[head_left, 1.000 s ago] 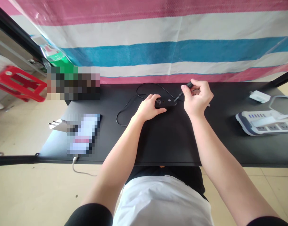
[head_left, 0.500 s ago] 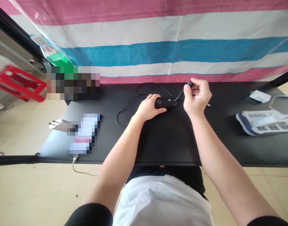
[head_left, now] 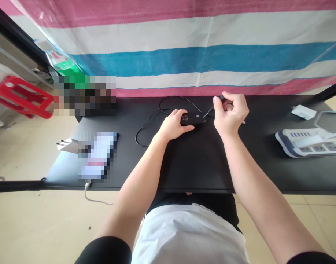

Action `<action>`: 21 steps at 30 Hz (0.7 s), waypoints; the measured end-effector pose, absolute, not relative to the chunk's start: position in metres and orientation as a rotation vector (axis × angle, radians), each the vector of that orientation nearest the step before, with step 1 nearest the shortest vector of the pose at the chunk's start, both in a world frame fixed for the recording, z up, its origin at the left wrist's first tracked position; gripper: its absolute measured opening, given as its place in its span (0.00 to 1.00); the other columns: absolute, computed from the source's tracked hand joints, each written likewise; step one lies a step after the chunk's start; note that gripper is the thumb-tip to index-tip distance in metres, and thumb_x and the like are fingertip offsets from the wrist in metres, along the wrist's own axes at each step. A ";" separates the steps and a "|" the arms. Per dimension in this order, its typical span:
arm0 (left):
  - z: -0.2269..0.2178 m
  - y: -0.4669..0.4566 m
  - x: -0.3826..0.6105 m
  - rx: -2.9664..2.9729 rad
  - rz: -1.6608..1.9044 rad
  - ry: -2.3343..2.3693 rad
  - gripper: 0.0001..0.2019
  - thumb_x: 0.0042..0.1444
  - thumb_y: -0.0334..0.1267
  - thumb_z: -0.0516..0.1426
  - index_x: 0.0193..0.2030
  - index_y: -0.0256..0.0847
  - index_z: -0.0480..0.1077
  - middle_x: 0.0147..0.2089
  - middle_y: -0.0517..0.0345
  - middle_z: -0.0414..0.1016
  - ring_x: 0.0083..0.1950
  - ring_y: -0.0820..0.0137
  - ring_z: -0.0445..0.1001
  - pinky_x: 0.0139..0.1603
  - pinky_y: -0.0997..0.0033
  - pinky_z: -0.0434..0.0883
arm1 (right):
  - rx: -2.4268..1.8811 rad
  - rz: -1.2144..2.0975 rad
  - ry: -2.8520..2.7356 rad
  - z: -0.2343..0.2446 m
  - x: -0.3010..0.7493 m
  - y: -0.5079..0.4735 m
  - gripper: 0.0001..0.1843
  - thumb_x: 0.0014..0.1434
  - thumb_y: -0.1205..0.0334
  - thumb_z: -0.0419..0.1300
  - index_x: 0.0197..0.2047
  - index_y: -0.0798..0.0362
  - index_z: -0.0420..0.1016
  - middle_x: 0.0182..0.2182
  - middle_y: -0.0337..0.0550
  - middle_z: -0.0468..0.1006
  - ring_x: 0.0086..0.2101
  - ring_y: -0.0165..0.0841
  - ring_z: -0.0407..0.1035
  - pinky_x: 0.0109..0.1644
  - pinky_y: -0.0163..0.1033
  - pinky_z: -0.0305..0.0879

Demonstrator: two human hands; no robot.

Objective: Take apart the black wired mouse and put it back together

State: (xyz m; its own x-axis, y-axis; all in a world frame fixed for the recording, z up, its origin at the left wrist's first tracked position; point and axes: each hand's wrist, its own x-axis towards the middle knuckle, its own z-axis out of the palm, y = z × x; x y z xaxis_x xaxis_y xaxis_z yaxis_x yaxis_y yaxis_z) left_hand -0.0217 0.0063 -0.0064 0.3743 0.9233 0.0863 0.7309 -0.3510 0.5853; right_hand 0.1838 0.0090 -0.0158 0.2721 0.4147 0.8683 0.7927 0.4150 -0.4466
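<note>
A black wired computer mouse (head_left: pixel 194 119) lies upside down on the black table, its printed label and a small round pale spot facing up. My left hand (head_left: pixel 173 125) grips its left end, fingers on the far side and thumb on the near side. In my right hand (head_left: pixel 231 112) is a screwdriver (head_left: pixel 211 110) with a black handle, pinched between thumb and fingers. It slants down to the left, and its tip meets the mouse's right end. A thin black cable (head_left: pixel 141 128) loops behind and left of the mouse.
On the right are a power strip (head_left: pixel 288 145) and a white charger (head_left: pixel 303 112). At left lie a blurred phone (head_left: pixel 100 156) and a plug adapter (head_left: pixel 69 146). A green-labelled bottle (head_left: pixel 67 68) stands at the back left, before a striped sheet (head_left: pixel 168 60). A red stool (head_left: pixel 25 97) is beyond.
My right hand has turned slightly around the screwdriver, with the thumb shifted a little to the left. The mouse and my left hand stay in place.
</note>
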 end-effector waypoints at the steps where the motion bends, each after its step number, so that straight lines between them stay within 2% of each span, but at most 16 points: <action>1: -0.007 0.006 -0.022 2.185 0.570 1.426 0.30 0.51 0.51 0.65 0.60 0.44 0.66 0.58 0.51 0.71 0.58 0.56 0.73 0.59 0.57 0.70 | -1.194 -0.372 -1.344 -0.015 0.184 0.009 0.19 0.65 0.44 0.57 0.40 0.52 0.75 0.32 0.45 0.75 0.29 0.33 0.71 0.33 0.43 0.73; 10: -0.009 0.010 -0.023 2.181 0.590 1.414 0.31 0.51 0.50 0.65 0.59 0.42 0.66 0.59 0.49 0.72 0.61 0.56 0.72 0.60 0.57 0.70 | -1.071 -0.287 -1.378 -0.017 0.185 0.010 0.16 0.65 0.48 0.57 0.45 0.51 0.76 0.34 0.45 0.79 0.30 0.35 0.75 0.34 0.44 0.76; 18: -0.011 0.011 -0.023 2.183 0.606 1.405 0.30 0.50 0.50 0.66 0.58 0.43 0.67 0.58 0.50 0.72 0.60 0.56 0.72 0.61 0.56 0.70 | -1.044 -0.166 -1.379 -0.019 0.181 0.009 0.18 0.67 0.47 0.54 0.52 0.50 0.68 0.37 0.47 0.78 0.36 0.37 0.78 0.39 0.46 0.78; 21: -0.012 0.012 -0.024 2.188 0.604 1.399 0.31 0.50 0.50 0.65 0.59 0.42 0.67 0.58 0.50 0.72 0.60 0.56 0.72 0.61 0.57 0.70 | -1.070 -0.158 -1.378 -0.021 0.180 0.009 0.18 0.67 0.46 0.54 0.51 0.50 0.68 0.37 0.47 0.77 0.38 0.38 0.78 0.40 0.46 0.78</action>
State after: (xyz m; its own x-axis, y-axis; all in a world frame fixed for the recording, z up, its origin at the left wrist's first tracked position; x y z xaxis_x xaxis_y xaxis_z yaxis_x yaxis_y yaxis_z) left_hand -0.0238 0.0115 -0.0119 0.3830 0.9171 0.1107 0.7097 -0.3689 0.6002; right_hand 0.1798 0.0092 -0.0208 0.2600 0.4782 0.8389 0.6557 0.5503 -0.5169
